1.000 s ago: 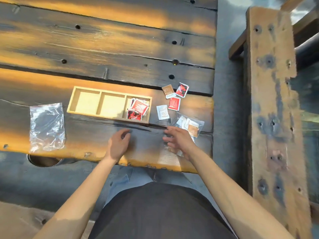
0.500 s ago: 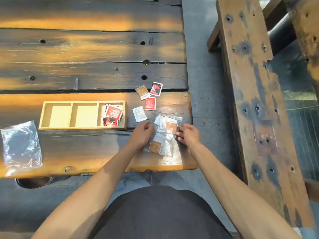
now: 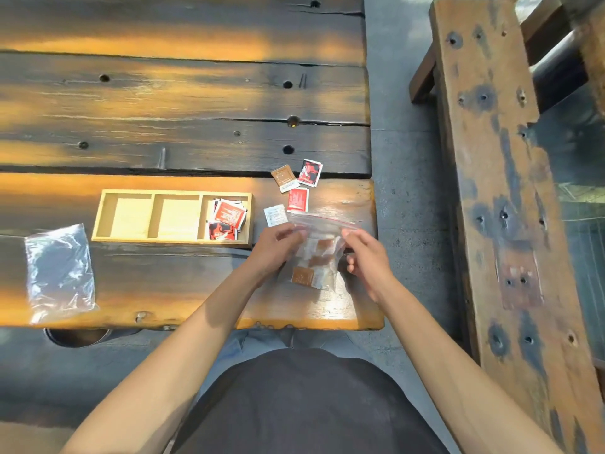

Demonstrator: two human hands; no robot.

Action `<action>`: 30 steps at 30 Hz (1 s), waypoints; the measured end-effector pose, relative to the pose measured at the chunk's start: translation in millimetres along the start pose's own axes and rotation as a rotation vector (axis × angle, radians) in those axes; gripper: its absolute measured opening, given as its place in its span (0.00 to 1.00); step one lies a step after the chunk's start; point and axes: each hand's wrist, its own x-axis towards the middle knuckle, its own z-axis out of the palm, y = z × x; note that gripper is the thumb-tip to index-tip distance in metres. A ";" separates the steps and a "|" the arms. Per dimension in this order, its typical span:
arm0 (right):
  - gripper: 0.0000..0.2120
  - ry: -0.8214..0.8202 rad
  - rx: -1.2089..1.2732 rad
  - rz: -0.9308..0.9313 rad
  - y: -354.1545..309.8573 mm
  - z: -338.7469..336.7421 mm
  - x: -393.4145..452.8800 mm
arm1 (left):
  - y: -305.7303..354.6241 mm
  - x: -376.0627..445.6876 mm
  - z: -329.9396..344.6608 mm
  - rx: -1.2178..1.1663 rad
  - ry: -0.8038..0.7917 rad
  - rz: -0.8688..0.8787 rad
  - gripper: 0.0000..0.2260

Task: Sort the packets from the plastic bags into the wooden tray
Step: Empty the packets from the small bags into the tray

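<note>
A dark, weathered plank table (image 3: 183,103) with orange-lit patches fills my view, with a rough wooden bench (image 3: 504,191) standing off to the right across a strip of grey floor. Near the table's front edge I have both hands on a clear zip bag (image 3: 319,253) that holds brown and white packets: my left hand (image 3: 276,249) pinches its top left corner, fingers curled round the plastic, and my right hand (image 3: 368,257) pinches the top right corner by the red seal strip, so the bag hangs stretched between them above the wood. The wooden tray (image 3: 170,239) lies just to the left of my left hand; its right compartment holds a heap of red packets (image 3: 227,217), while the other two compartments show only bare wood. Just beyond the bag lie four loose packets (all flat on the table): a white packet (image 3: 275,215), a red packet (image 3: 298,199), a brown packet (image 3: 284,177) and a red-and-black packet (image 3: 310,172). Far left, well apart from the tray, a second clear bag (image 3: 59,273) lies crumpled near the table's edge.
</note>
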 end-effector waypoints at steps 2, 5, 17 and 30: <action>0.09 -0.010 -0.037 -0.066 -6.2 1.9 -9.0 | -0.1 -5.6 -6.3 0.001 0.027 0.031 0.08; 0.05 -0.037 -0.148 -0.182 -13.0 2.8 -19.9 | 0.6 -12.1 -12.8 0.025 0.043 0.067 0.11; 0.08 -0.113 -0.882 -0.700 -38.5 4.3 -37.0 | 5.9 -23.7 -12.8 0.226 -0.014 0.282 0.11; 0.04 -0.066 -0.720 -0.441 -45.2 26.5 -42.0 | -4.3 -54.5 -5.2 0.021 0.184 0.089 0.05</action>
